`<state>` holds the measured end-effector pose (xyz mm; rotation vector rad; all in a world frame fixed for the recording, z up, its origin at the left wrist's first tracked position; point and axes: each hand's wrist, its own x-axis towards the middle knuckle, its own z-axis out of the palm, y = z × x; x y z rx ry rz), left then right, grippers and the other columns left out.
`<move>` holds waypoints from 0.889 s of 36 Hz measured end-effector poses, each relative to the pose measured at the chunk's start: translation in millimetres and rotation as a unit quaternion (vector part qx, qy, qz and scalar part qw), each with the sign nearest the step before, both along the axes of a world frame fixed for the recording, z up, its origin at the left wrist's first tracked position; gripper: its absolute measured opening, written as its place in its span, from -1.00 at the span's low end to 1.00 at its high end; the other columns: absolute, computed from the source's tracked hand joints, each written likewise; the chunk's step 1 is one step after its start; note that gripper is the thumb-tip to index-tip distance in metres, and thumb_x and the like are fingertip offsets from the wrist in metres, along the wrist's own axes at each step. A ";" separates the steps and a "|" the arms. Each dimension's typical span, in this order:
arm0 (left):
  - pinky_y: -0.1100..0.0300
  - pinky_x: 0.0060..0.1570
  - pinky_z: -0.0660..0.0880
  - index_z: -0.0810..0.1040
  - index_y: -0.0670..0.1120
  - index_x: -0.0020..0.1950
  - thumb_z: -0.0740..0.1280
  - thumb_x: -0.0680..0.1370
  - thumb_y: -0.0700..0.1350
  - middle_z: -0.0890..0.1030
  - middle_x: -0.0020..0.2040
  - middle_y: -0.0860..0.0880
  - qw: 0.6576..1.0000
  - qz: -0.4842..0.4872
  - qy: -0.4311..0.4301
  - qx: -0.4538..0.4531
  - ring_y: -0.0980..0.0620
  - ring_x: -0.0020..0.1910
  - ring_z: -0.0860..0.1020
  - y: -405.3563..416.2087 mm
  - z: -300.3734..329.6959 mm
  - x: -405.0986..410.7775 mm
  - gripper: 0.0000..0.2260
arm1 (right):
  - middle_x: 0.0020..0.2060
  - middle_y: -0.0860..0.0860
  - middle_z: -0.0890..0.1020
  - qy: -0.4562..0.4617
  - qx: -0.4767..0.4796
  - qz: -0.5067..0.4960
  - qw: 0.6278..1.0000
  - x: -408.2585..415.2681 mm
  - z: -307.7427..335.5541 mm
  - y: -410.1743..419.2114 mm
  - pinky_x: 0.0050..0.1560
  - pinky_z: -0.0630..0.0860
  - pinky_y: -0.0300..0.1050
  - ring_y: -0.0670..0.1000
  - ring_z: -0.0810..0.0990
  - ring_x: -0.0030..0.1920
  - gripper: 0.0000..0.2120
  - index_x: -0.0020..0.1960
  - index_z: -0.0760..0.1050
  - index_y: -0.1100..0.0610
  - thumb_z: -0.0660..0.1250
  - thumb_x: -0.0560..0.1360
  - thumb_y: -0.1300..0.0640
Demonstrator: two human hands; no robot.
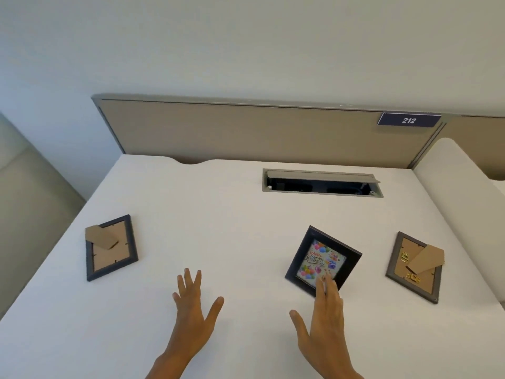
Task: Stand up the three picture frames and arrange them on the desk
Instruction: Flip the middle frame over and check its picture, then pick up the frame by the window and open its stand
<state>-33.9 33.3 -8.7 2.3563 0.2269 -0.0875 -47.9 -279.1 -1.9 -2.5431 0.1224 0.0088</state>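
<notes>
Three picture frames lie flat on the white desk (218,228). The left frame (110,248) is dark and face down, its cardboard stand sticking up. The middle black frame (323,259) lies face up with a colourful "Happy Birthday" picture. The right grey frame (415,266) is face down, its cardboard stand and brass clips showing. My right hand (323,324) is spread, its fingertips over the near corner of the middle frame. My left hand (195,305) hovers spread over bare desk, holding nothing.
A rectangular cable hatch (322,183) stands ajar at the back of the desk. A beige partition (259,132) with a "212" label (409,120) runs behind it. The desk's left edge drops off to the floor; a second white surface (459,170) adjoins on the right.
</notes>
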 end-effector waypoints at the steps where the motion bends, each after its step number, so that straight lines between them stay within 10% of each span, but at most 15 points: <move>1: -0.07 0.57 -0.39 -0.17 0.12 0.70 0.20 0.59 0.29 -0.40 0.65 0.19 1.000 0.009 0.003 0.000 0.17 0.60 -0.46 7.2 -0.1 -2.4 -0.18 | 0.75 -0.05 -0.30 0.004 0.002 0.012 1.000 2.0 0.6 7.0 0.73 -0.08 0.26 0.00 -0.30 0.74 0.00 0.76 -0.25 0.04 0.38 0.65 -0.16; 20: -0.19 0.60 -0.24 -0.07 0.05 0.72 0.24 0.55 0.30 -0.22 0.71 0.05 0.976 0.207 0.063 0.001 -0.03 0.67 -0.30 170.9 -22.4 -41.6 -0.14 | 0.73 -0.01 -0.34 0.084 0.003 0.272 0.959 52.1 15.1 180.5 0.74 -0.20 0.15 0.04 -0.30 0.74 -0.13 0.75 -0.26 0.14 0.23 0.73 -0.14; 28: -0.18 0.38 0.47 0.32 0.05 0.60 0.41 0.54 0.17 0.58 0.43 -0.07 0.940 0.328 0.029 -0.090 -0.18 0.36 0.58 201.6 -5.6 -29.1 -0.34 | 0.77 0.02 -0.09 0.191 0.060 0.297 0.934 84.5 17.8 288.1 0.74 0.00 0.08 0.07 -0.09 0.76 -0.18 0.77 -0.12 0.10 0.26 0.73 -0.15; 32: -0.11 0.25 0.56 0.42 -0.03 0.51 0.44 0.59 0.01 0.69 0.19 -0.07 0.931 0.352 -0.023 -0.095 -0.10 0.16 0.64 216.8 2.0 -13.7 -0.49 | 0.75 0.02 0.07 0.222 0.088 0.292 0.926 102.0 15.4 340.3 0.71 0.12 0.11 0.08 0.06 0.74 -0.20 0.76 -0.03 0.09 0.28 0.71 -0.17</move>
